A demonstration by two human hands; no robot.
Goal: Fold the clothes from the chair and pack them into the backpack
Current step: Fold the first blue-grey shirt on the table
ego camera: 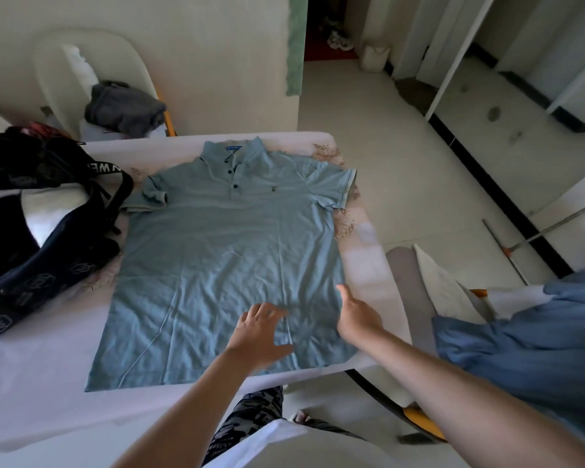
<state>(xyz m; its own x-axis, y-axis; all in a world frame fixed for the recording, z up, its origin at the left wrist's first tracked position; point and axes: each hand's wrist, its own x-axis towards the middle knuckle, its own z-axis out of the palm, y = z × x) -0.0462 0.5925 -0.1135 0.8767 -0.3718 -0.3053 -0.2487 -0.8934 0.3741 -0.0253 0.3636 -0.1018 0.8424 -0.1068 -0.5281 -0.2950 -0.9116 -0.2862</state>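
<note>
White cloth covers the table point(31, 383), and a light blue polo shirt point(217, 258) is spread face up across its middle. The collar points to 12 o'clock and the hem lies at the near edge. The sleeve on the 9 o'clock side is crumpled back on itself, while the one at 2 o'clock lies flat.

The person's left hand point(260, 332) rests flat on the lower front of the shirt, fingers straight and spread, gripping nothing. The right hand point(355, 315) sits at the shirt's side edge at about 4 o'clock. Its thumb is stretched out and the hand looks loose, with no fabric pinched that I can make out.

A dark backpack point(31, 248) slumps open on the table at 9 o'clock, just beside the shirt, one strap reaching toward the crumpled sleeve. Beyond the table at 11 o'clock stands a white chair point(58, 62) with a grey garment point(122, 109) heaped on its seat. At 4 o'clock a second chair point(402, 275) carries a blue garment point(537, 349). A long-handled mop point(507, 251) lies on the pale tiles at 3 o'clock.
</note>
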